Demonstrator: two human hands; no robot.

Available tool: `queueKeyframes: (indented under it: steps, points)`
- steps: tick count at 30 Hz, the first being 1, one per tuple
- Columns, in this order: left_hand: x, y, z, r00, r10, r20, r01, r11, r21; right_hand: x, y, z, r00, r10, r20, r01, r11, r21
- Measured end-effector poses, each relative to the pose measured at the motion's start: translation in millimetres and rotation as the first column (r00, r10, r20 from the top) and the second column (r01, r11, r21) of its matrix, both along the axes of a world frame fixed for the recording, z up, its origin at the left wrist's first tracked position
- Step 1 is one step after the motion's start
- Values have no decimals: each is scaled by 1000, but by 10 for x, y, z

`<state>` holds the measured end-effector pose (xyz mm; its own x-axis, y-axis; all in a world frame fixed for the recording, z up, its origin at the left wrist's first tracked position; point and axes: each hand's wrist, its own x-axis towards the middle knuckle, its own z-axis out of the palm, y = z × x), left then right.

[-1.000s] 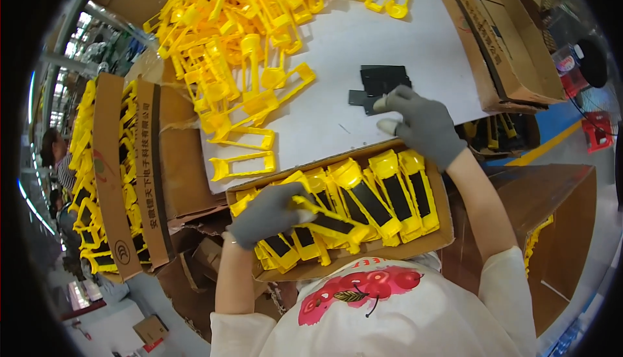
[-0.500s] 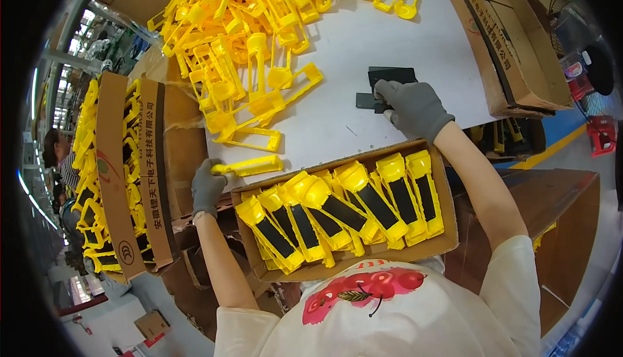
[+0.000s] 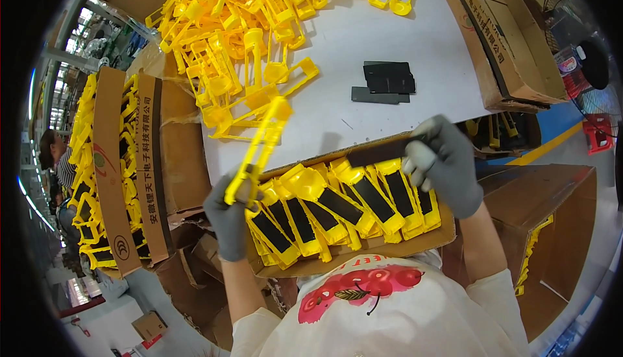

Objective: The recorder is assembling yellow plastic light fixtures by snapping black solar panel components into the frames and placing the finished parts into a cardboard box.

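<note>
My left hand (image 3: 230, 211), in a grey glove, is closed on the lower end of a yellow plastic frame (image 3: 261, 146), which stands up at a tilt above the table. Gloved as well, my right hand (image 3: 448, 162) grips a flat black plate (image 3: 381, 152) over the far edge of a cardboard box (image 3: 425, 247). Inside that box, below and between both hands, several yellow frames fitted with black plates (image 3: 375, 204) lie in a row. A small stack of black plates (image 3: 388, 78) rests on the white table (image 3: 337, 46) beyond my right hand.
A big heap of loose yellow frames (image 3: 240, 26) covers the table's far left. An open carton (image 3: 500, 46) sits at the far right. On the left stands another carton (image 3: 107, 169) filled with yellow frames. A large open carton (image 3: 558, 227) is at the lower right.
My left hand has picked the yellow frame off the table edge and tilted it upright. My right hand has come back from the stack toward me with a black plate.
</note>
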<state>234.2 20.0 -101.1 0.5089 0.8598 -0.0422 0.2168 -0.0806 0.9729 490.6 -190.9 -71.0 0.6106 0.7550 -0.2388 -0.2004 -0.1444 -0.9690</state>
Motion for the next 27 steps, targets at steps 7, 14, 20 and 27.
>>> queueKeyframes:
  steps: [7, 14, 20, 27]
  points:
    - [360, -573, 96, 983, -92, 156, 163, 825, -541, -358, 13, -34, 985, 172, 6, -171, 984, -37]
    - [419, -626, 31, 970, -144, 193, 234, 758, -609, -383, -2, -122, 922, 158, 354, -130, 986, -102]
    - [495, -659, -27, 962, -158, 221, 263, 743, -616, -351, -45, -184, 934, 147, 327, -100, 983, -155]
    - [507, -612, 61, 981, -76, 176, 166, 799, -578, -188, -144, -15, 964, 156, -215, -185, 975, -121]
